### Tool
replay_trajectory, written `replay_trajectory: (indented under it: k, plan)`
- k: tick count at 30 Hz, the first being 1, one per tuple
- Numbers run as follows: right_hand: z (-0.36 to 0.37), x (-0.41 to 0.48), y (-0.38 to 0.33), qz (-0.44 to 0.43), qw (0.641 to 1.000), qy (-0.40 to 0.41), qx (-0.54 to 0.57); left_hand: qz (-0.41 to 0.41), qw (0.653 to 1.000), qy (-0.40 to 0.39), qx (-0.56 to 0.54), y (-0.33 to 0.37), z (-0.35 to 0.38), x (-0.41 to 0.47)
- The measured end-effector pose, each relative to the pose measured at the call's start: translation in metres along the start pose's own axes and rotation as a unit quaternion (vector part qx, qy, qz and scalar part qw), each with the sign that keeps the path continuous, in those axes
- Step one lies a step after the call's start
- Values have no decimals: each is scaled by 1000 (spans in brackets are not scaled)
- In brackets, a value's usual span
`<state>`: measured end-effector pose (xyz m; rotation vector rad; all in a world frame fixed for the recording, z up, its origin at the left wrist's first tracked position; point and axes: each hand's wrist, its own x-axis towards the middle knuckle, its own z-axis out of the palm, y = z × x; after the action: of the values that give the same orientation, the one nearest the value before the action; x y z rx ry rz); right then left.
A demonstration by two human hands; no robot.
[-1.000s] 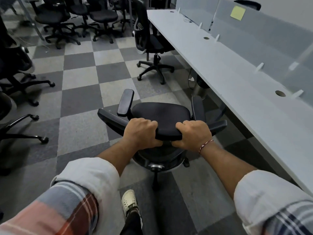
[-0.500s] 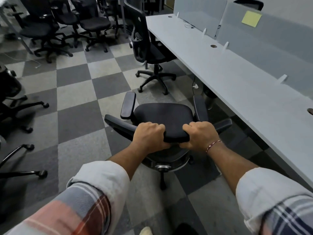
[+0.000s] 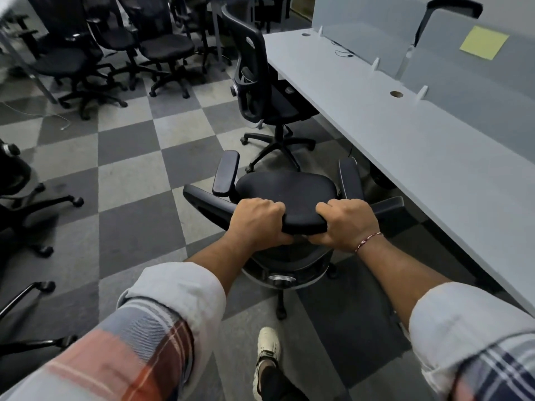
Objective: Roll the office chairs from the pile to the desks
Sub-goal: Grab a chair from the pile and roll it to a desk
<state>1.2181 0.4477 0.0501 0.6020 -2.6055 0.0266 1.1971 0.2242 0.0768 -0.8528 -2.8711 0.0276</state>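
Left hand, right hand: fingers curled round office chair back; yellow note on partition.

Matt black fabric chair seat, smooth grey desk, rough carpet tiles.

Office chairs: near chair ×1; parked chair at tabletop ×1; far pile, at least 3; left-edge chairs, 2 partial. Sticky note ×1. Cable holes ×2.
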Motion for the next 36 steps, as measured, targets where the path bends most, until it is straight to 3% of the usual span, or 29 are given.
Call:
replay_trajectory:
  k: [16, 36]
  plan:
    - [59, 133, 10, 45, 997, -59, -29, 34, 999, 9, -3, -122, 23, 103]
    - [56, 164, -178, 238, 962, -87, -107, 235, 971, -24, 29, -255, 10, 52]
